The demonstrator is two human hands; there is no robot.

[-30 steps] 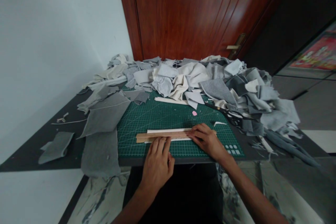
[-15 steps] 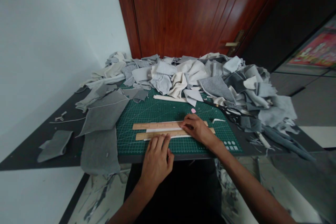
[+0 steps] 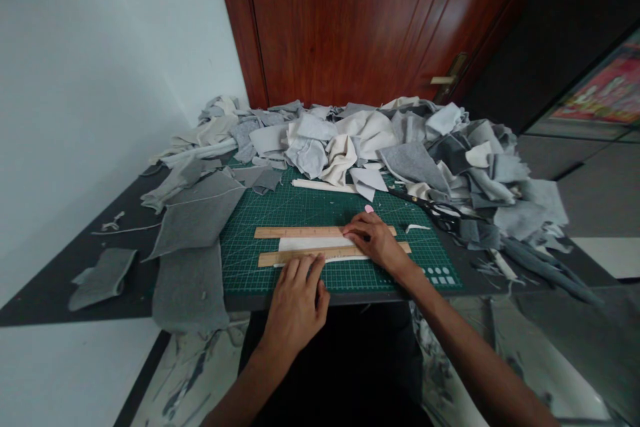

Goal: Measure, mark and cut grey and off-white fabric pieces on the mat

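Two wooden rulers lie nearly parallel across a white strip of cloth [image 3: 310,242] on the green cutting mat. My left hand [image 3: 299,293] rests with its fingers stretched out, fingertips on the nearer ruler [image 3: 270,259]. At the farther ruler [image 3: 300,232], my right hand [image 3: 374,240] has its fingers bent and pressed together, thumb and fingertips on that ruler. The same hand covers part of both rulers toward their right ends. A thin white edge of cloth shows along the near side of the nearer ruler.
The cutting mat [image 3: 270,210] lies on a dark table. Scraps of grey and white cloth [image 3: 367,133] are heaped along the back. Black-handled scissors [image 3: 443,210] lie at the right. Grey cloth pieces [image 3: 193,280] hang over the front edge at left. A pink chip [image 3: 369,209] sits beyond my right hand.
The farther ruler has shifted slightly away from me with my right hand, widening the gap between the rulers and showing more white cloth. My left hand has stayed nearly still.
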